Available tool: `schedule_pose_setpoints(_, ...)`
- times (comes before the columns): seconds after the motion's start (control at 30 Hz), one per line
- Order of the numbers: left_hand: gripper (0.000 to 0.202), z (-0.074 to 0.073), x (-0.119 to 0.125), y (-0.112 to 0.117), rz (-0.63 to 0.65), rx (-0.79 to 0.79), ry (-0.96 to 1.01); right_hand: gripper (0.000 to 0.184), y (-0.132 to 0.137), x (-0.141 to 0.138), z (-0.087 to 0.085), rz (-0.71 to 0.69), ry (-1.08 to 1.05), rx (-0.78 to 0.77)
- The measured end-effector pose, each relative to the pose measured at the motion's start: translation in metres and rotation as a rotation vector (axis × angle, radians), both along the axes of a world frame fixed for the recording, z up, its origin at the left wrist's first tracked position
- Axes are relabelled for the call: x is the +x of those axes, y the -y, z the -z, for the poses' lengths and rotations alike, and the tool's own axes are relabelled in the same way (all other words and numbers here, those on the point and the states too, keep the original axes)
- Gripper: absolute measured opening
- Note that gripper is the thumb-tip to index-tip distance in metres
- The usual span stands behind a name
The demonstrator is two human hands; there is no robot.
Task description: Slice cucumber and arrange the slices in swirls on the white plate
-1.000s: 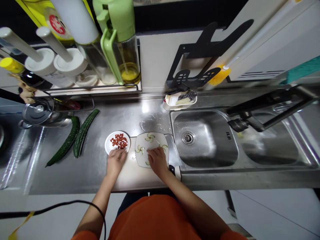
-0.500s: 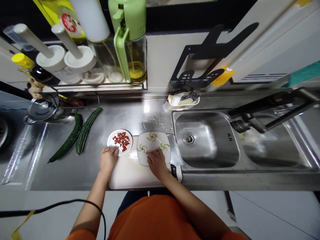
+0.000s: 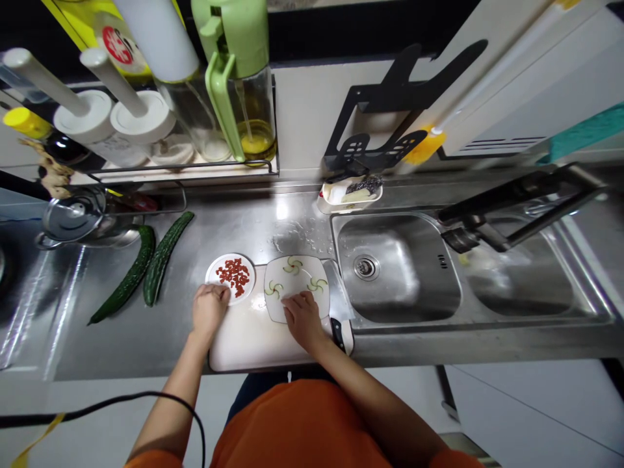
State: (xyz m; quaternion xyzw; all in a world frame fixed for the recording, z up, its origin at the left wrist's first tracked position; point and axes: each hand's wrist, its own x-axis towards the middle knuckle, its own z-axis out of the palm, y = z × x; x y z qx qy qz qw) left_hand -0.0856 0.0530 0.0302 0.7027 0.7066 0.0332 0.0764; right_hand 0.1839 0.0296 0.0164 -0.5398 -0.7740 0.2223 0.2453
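Note:
A square white plate point(image 3: 273, 311) carries thin green-edged slices laid in small pinwheels, some with a red bit at the centre. Over its front part is my right hand point(image 3: 305, 322), fingers bent and close together; whatever is in them is hidden. My left hand point(image 3: 209, 311) is closed at the near left rim of a small round white plate point(image 3: 213, 273). On that plate lie many chopped red bits point(image 3: 236, 274). I cannot make out what the left fingertips hold. Both plates rest partly on a white cutting board point(image 3: 244, 348).
A knife's black handle point(image 3: 337, 335) lies beside the square plate, its blade partly under it. Two dark green cucumbers point(image 3: 166, 260) lie at left. To the right are a double sink point(image 3: 404, 260) and a black faucet point(image 3: 502, 208). A seasoning rack point(image 3: 195, 170) stands behind.
The whole view has shifted slightly, so most things appear a little further left. Both hands keep nearly the same places at the two plates, with little visible finger movement.

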Motion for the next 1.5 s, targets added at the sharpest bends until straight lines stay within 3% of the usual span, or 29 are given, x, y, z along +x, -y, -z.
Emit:
schedule_pose_setpoints(0.3, 0.024, -0.005, 0.002, 0.003, -0.109, 0.053, 0.134, 0.021, -0.001, 0.006, -0.005, 0.021, 0.014, -0.024)
schedule_pose_setpoints(0.43, 0.022, -0.011, 0.025, -0.003, -0.132, 0.159, 0.245, 0.022, 0.001, 0.019, -0.009, 0.053, 0.027, -0.043)
schedule_pose_setpoints(0.57, 0.02, -0.013, 0.079, -0.014, 0.076, 0.188, 0.415, 0.021, 0.004, 0.038, -0.01, 0.139, 0.035, -0.071)
schedule_pose_setpoints(0.73, 0.018, -0.003, 0.153, -0.024, 0.366, 0.196, 0.503, 0.023, 0.005, 0.062, -0.008, 0.22, 0.026, -0.076)
schedule_pose_setpoints(0.87, 0.02, 0.012, 0.186, -0.031, 0.522, 0.196, 0.449, 0.024, 0.005, 0.072, -0.003, 0.254, 0.036, -0.064)
schedule_pose_setpoints(1.0, 0.023, 0.025, 0.197, -0.035, 0.615, 0.161, 0.386, 0.025, 0.003, 0.076, 0.002, 0.289, 0.047, -0.05)
schedule_pose_setpoints(1.1, 0.023, 0.03, 0.199, -0.036, 0.612, 0.169, 0.346, 0.026, 0.001, 0.078, 0.004, 0.31, 0.05, -0.052)
schedule_pose_setpoints(1.5, 0.022, 0.031, 0.202, -0.034, 0.585, 0.141, 0.309, 0.027, -0.004, 0.077, 0.006, 0.315, 0.047, -0.068)
